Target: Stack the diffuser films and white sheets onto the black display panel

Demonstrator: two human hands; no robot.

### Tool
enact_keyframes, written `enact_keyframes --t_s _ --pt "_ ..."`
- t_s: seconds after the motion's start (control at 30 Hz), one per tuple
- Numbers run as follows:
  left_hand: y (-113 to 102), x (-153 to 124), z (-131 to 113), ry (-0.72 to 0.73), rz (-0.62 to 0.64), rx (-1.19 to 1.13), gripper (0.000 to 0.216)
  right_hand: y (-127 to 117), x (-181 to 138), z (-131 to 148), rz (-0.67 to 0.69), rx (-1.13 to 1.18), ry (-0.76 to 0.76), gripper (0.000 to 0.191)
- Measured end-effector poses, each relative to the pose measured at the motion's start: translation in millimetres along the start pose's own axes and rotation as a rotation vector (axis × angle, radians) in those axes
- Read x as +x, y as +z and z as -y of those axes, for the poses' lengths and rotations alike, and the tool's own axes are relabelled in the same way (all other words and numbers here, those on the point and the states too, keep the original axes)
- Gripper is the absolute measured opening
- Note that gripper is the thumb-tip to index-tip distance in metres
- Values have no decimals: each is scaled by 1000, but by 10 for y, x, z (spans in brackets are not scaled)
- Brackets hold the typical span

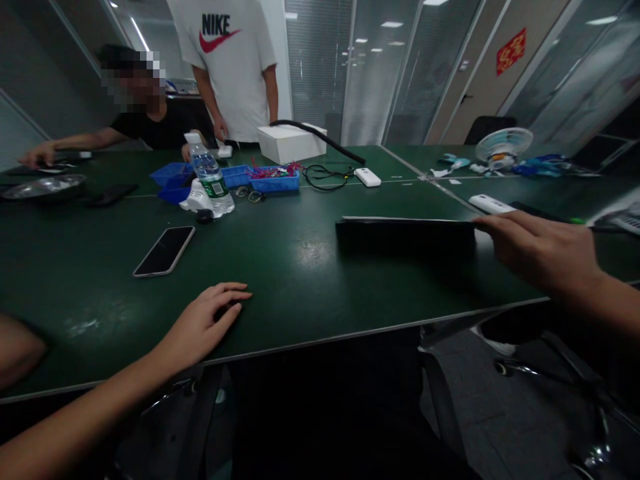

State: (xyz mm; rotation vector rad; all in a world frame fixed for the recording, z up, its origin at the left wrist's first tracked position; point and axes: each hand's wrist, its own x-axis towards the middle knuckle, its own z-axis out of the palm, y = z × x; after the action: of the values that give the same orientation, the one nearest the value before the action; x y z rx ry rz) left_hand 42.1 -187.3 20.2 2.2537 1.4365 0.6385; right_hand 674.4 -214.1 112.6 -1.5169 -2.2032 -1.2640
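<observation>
My right hand [545, 250] pinches the right end of a thin, dark rectangular object [406, 239] with a pale top edge. It looks like a black folder or notebook, tilted up over the table; I cannot tell which. My left hand [213, 319] lies on the green table [295, 293] with its fingers stretched out and holds nothing. Up and left of that hand is a smartphone [165, 251] with a dark screen.
Behind the phone stand a water bottle [213, 177] and blue bins [274, 183]. A white box [295, 143], black cable [320, 175] and white device [367, 177] lie farther back. A small fan [504, 143] is at right. Two people [230, 73] are across the table; another person's arm [20, 350] is at left.
</observation>
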Motion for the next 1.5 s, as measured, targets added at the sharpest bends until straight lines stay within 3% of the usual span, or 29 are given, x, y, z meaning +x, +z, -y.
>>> enact_keyframes --t_s 0.2,0.33,0.6,1.27,1.5 --pt "-68 -304 287 244 -6 390 55 91 110 -46 203 -65 37 40" --pt "-39 -417 394 333 -69 471 64 185 217 -92 257 -85 86 39" --pt "17 -443 427 414 -222 567 52 458 341 -262 355 -42 90 38" --pt "16 -546 292 418 -283 612 39 824 161 -517 248 129 41 52" --pt "-5 -547 236 451 -328 629 38 759 218 -498 201 164 54 54"
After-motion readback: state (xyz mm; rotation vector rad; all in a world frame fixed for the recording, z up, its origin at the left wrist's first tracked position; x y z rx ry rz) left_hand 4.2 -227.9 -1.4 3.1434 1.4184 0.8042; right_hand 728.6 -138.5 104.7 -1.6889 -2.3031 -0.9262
